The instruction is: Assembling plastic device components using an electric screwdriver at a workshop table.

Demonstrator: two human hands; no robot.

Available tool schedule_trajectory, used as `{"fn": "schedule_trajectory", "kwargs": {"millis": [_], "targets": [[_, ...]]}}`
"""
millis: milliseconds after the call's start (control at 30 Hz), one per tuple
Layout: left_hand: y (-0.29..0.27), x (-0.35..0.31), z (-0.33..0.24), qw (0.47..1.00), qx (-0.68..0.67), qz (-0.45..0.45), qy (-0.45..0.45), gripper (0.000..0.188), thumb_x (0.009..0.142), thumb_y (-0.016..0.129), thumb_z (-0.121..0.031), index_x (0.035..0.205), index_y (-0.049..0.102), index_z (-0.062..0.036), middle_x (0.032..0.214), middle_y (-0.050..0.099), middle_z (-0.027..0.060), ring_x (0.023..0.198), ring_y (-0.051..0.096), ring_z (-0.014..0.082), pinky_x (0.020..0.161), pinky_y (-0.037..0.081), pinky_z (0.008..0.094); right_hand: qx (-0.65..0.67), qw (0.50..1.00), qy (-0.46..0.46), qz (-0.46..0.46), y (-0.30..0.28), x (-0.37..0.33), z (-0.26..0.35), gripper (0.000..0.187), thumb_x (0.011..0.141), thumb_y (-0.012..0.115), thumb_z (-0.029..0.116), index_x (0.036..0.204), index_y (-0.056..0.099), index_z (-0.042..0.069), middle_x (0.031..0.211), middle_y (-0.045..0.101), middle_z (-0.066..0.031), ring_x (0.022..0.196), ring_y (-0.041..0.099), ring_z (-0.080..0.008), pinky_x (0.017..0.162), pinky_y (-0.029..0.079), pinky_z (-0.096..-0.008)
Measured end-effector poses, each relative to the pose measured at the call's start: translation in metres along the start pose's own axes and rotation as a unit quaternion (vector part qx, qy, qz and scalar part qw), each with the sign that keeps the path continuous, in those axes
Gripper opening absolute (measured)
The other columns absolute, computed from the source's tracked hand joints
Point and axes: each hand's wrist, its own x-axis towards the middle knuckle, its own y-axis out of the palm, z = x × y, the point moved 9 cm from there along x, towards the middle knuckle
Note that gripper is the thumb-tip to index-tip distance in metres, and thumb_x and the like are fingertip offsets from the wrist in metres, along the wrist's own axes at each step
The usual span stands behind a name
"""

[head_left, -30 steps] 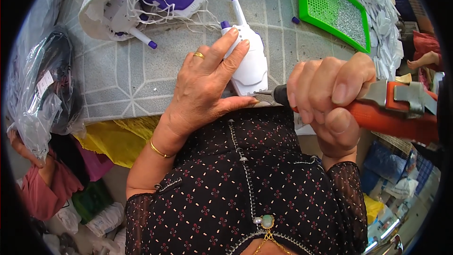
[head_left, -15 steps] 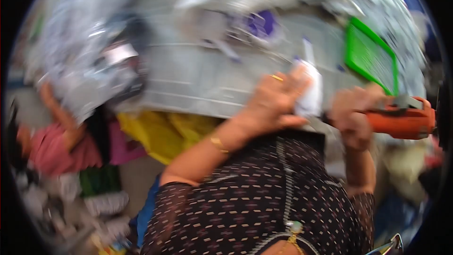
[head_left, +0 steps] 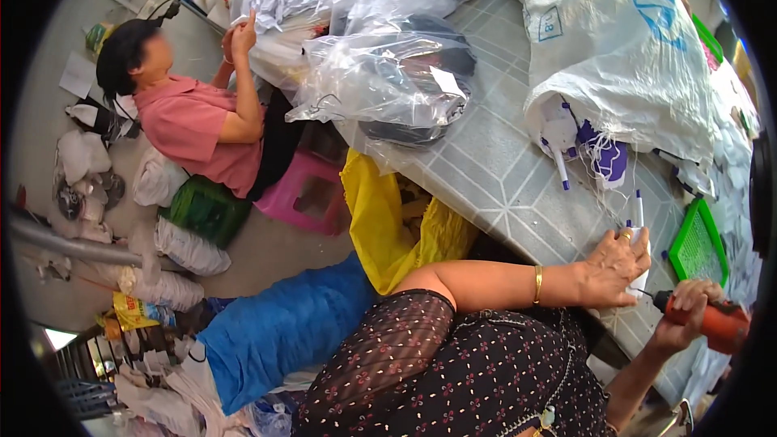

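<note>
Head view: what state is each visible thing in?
Device: on table, held by left hand
Driver: gripped by right hand, bit at device; running or not, cannot tell
White sack: open
Yellow sack: open
Clear bag: bulging
Blue sack: bulging

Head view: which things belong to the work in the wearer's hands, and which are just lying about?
In the work:
- white device, under the left hand
- orange power driver, in the right hand
- probably the white-and-purple parts at the sack's mouth

Apparently just lying about:
- clear plastic bag on the table
- yellow sack
- blue bundle
</note>
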Motion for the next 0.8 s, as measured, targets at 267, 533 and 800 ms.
{"fn": "schedule_trajectory", "kwargs": {"millis": [267,533,800], "targets": [[0.020,0.025,0.003,0.998,-0.045,0.037,-0.025,0.070,0.064,0.080,-0.027,0.125,0.059,0.0005,0.141,0.046,0.0303,0.124,0.048,0.0486,0.099,0.046,0.0519,-0.221,0.956,0.021,-0.194,-0.107,0.004,-0.001,0.046,0.098,0.068,0.013,0.136,0.050,-0.005,0.095,0.059,-0.0054,0.081,0.055,-0.0137,0.081,0.047,-0.0288],[-0.112,-0.129,0.098,0.704,-0.693,0.130,-0.083,0.083,0.071,0.086,-0.021,0.145,0.050,-0.0066,0.149,0.044,0.0168,0.132,0.050,0.0302,0.103,0.049,0.0445,-0.403,0.904,-0.004,-0.143,-0.140,0.015,0.012,0.057,0.098,0.060,0.005,0.148,0.035,-0.007,0.142,0.053,-0.0159,0.124,0.056,-0.0241,0.113,0.038,-0.0378],[-0.131,-0.428,0.253,0.520,-0.738,-0.267,-0.336,0.085,0.071,0.072,-0.021,0.149,0.044,-0.0044,0.145,0.049,0.0300,0.117,0.061,0.0424,0.078,0.062,0.0535,-0.380,0.915,0.042,-0.127,-0.186,0.005,-0.031,0.082,0.079,0.053,-0.003,0.158,0.030,0.001,0.146,0.051,-0.0147,0.131,0.054,-0.0279,0.109,0.044,-0.0404]]}}
